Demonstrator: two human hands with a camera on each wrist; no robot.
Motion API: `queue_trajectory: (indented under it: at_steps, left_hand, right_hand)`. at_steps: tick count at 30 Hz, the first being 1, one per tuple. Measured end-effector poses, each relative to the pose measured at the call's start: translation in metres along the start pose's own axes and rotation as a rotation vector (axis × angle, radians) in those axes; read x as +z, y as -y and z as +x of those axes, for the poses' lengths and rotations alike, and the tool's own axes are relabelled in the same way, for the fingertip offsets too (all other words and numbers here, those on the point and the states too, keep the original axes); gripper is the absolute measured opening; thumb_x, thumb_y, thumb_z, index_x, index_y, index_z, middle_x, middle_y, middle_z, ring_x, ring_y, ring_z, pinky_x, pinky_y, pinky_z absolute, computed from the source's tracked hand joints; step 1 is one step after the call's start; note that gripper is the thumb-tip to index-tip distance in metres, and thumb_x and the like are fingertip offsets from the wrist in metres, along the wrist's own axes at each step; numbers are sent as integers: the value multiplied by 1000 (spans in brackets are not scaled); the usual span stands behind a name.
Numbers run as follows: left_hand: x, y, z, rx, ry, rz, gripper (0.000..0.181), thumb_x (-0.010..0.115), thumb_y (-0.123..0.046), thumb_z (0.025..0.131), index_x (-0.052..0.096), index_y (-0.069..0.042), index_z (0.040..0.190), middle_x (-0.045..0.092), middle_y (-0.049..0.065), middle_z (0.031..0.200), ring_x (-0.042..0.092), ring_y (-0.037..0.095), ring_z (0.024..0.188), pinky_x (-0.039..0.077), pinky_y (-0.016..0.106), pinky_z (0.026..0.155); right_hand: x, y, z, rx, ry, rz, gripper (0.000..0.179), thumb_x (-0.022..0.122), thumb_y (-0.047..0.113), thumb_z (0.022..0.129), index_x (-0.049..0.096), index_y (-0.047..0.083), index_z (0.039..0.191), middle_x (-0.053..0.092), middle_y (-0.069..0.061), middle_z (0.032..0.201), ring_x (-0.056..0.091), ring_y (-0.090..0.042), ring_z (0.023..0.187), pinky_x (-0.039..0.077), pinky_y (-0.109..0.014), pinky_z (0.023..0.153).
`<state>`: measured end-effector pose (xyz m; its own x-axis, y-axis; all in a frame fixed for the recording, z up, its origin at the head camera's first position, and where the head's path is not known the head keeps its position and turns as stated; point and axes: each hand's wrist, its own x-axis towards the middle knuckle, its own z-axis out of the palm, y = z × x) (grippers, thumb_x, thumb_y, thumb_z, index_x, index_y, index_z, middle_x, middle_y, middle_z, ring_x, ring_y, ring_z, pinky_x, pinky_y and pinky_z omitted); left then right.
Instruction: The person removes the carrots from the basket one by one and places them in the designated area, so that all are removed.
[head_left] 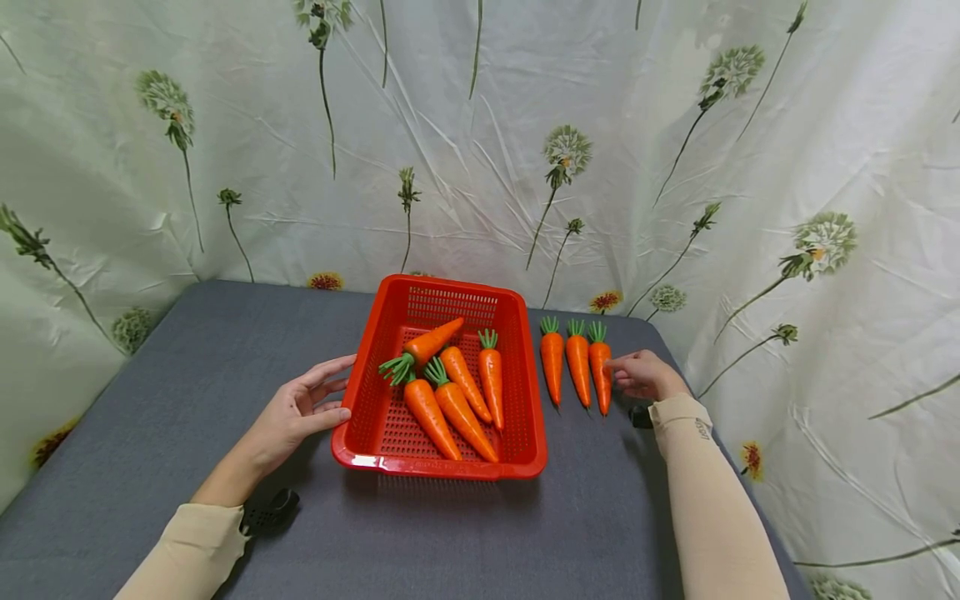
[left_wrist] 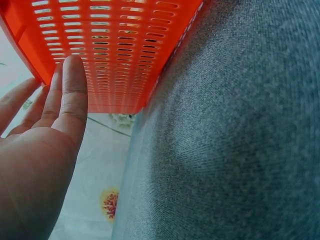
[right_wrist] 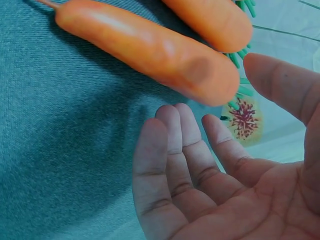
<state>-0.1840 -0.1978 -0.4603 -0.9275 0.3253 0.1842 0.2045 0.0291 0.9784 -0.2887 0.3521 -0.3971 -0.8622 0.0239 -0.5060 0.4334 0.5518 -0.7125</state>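
My left hand (head_left: 303, 406) is at the left side of a red plastic basket (head_left: 535, 417), thumb by the rim. In the left wrist view its fingers (left_wrist: 75, 95) lie fairly straight against the slotted outer wall. Several orange carrots (head_left: 429, 417) with green tops lie inside the basket, one across the others. To the right of the basket, three carrots lie side by side on the table, tops away from me. My right hand (head_left: 641, 375) is beside the rightmost carrot (head_left: 601, 367). In the right wrist view, its fingers are spread apart below that carrot (right_wrist: 150, 50), not wrapped round it.
A grey cloth-covered table (head_left: 247, 350) carries everything. Behind it and along both sides hangs a pale curtain (head_left: 480, 167) with a dandelion print. A dark device (head_left: 270, 511) is strapped at the left wrist, another (head_left: 640, 417) at the right.
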Motion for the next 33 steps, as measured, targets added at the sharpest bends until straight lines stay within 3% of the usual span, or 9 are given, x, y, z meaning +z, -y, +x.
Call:
queue_trajectory:
  at_steps: [5, 11, 19, 24, 30, 33]
  left_hand:
    - [0, 0, 0, 3, 1, 0, 68, 68, -4, 92, 38, -8, 153, 39, 12, 156, 55, 7, 127, 55, 22, 94]
    - [0, -1, -1, 9, 1, 2, 68, 69, -4, 92, 38, -7, 153, 39, 13, 156, 54, 7, 127, 55, 22, 94]
    - [0, 0, -1, 6, -1, 1, 68, 69, -5, 93, 38, -8, 153, 38, 13, 157, 54, 5, 127, 54, 21, 94]
    - [0, 1, 0, 3, -2, 5, 68, 69, -6, 93, 38, -8, 153, 38, 13, 157, 54, 4, 126, 54, 21, 94]
    - [0, 1, 0, 10, 2, 4, 68, 68, -5, 93, 38, -8, 154, 38, 14, 157, 54, 4, 126, 54, 21, 94]
    - [0, 1, 0, 12, 0, 8, 68, 68, -5, 93, 38, -8, 153, 38, 14, 157, 54, 4, 126, 54, 21, 94]
  right_hand:
    - [-2, 5, -1, -15, -12, -27, 45, 54, 27, 103, 47, -6, 134, 58, 1, 94, 57, -5, 78, 53, -28, 84]
    - [-3, 14, -2, -34, -36, -78, 59, 53, 31, 103, 39, -8, 145, 53, -21, 133, 61, -19, 105, 51, -43, 104]
    - [0, 32, -3, -53, -38, -96, 63, 52, 35, 104, 34, -6, 148, 57, -16, 130, 61, -21, 108, 47, -45, 107]
    - [6, 43, -2, -81, -29, -74, 64, 53, 36, 103, 32, -5, 149, 46, -25, 145, 53, -35, 128, 44, -48, 112]
    - [10, 57, -3, -135, -12, -100, 63, 51, 37, 105, 31, -2, 150, 39, -27, 153, 49, -38, 131, 49, -44, 103]
    - [12, 65, -4, -166, -7, -106, 61, 49, 36, 105, 32, 0, 151, 39, -26, 154, 47, -40, 135, 47, -45, 104]
